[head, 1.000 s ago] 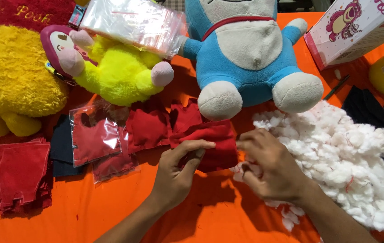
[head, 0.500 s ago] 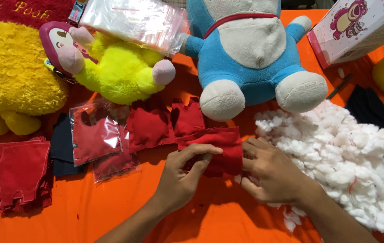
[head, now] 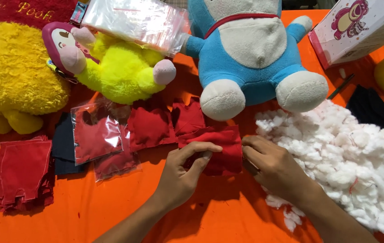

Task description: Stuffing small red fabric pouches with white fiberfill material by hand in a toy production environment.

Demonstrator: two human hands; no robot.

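Hands are meeting on a red fabric pouch (head: 216, 148) lying on the orange cloth (head: 66, 225): the left hand (head: 180, 175) is pinching its near edge between thumb and fingers, while the right hand (head: 270, 168) is gripping its right end. Just right of the right hand, white stuffing (head: 349, 157) is piling up. Left of the left hand, bagged red pieces (head: 97, 135) are lying flat. Beyond both hands, a blue plush toy (head: 250, 49) is sitting.

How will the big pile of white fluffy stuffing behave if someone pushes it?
The pile of white fluffy stuffing looks loose and tufted, so it would probably compress and break into clumps. It seems very light for its size. Stray tufts by the right hand suggest it sheds easily.
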